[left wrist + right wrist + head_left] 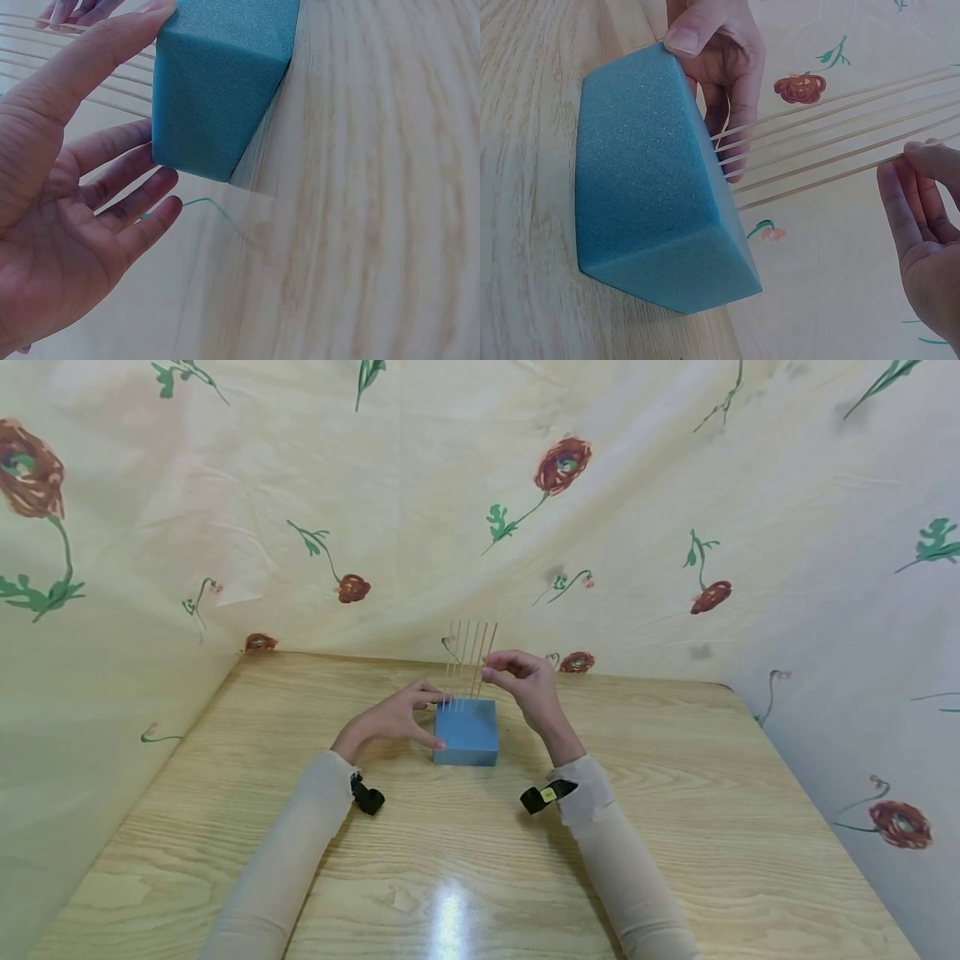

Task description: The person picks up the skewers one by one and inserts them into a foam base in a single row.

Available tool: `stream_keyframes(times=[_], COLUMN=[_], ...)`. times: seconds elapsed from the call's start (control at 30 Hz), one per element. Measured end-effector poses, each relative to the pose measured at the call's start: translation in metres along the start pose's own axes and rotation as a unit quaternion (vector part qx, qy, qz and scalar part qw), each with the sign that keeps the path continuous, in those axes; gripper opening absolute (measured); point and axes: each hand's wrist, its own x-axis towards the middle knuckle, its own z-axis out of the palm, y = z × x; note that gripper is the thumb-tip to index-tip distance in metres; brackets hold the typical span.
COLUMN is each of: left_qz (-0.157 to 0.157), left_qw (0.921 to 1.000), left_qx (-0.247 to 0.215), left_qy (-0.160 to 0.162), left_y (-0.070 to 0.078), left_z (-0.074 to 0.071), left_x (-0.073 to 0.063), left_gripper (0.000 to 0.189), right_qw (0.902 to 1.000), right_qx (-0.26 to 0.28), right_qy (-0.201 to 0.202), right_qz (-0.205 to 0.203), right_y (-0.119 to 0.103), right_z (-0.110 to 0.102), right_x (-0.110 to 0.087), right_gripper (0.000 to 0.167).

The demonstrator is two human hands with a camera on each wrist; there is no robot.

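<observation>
A blue foam block (471,731) stands on the wooden table, with a row of several thin wooden skewers (810,142) upright along its far edge. My left hand (390,714) holds the block at its left side, thumb on the near part and fingers toward the back. With thumb and fingertips, my right hand (528,689) pinches the rightmost skewer (817,185) partway up its length. That skewer's lower end meets the block's top in the right wrist view. How deep the skewers sit inside the foam is hidden.
The wooden table (712,810) extends around the block on all sides. Behind it hangs a pale cloth (420,510) printed with red flowers, also covering both sides. Dark straps with small black devices (367,797) are on both wrists.
</observation>
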Motion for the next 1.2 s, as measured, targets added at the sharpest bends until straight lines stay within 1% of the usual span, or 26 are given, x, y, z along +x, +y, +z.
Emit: stream_keyframes(times=[0.2,0.4,0.9,1.0,1.1,1.2], left_qz=[-0.004,-0.006,-0.009,-0.008,-0.007,-0.008], left_qw=[1.0000,1.0000,1.0000,1.0000,1.0000,1.0000], left_qx=[0.001,0.000,-0.001,-0.005,-0.007,-0.004], left_qy=[0.000,0.001,0.002,0.002,0.003,0.004], left_y=[-0.001,0.000,-0.002,-0.001,-0.001,-0.001], left_z=[0.000,0.000,0.000,0.000,0.000,0.000], left_x=[0.001,0.002,0.003,0.004,0.004,0.003], left_gripper=[0.087,0.088,0.089,0.089,0.089,0.089], right_qw=[1.0000,1.0000,0.9996,0.9992,0.9984,0.9973], right_qx=[0.002,0.001,-0.005,-0.001,0.007,0.008], right_qy=[-0.001,-0.002,-0.024,-0.033,-0.042,-0.052], right_qz=[0.002,0.008,0.015,0.024,0.038,0.052], right_y=[0.000,0.000,-0.001,-0.001,-0.002,-0.004], right_z=[-0.001,-0.001,-0.006,-0.008,-0.011,-0.014], right_x=[0.001,0.001,0.002,0.002,0.003,0.003], right_gripper=[0.026,0.028,0.025,0.026,0.015,0.017])
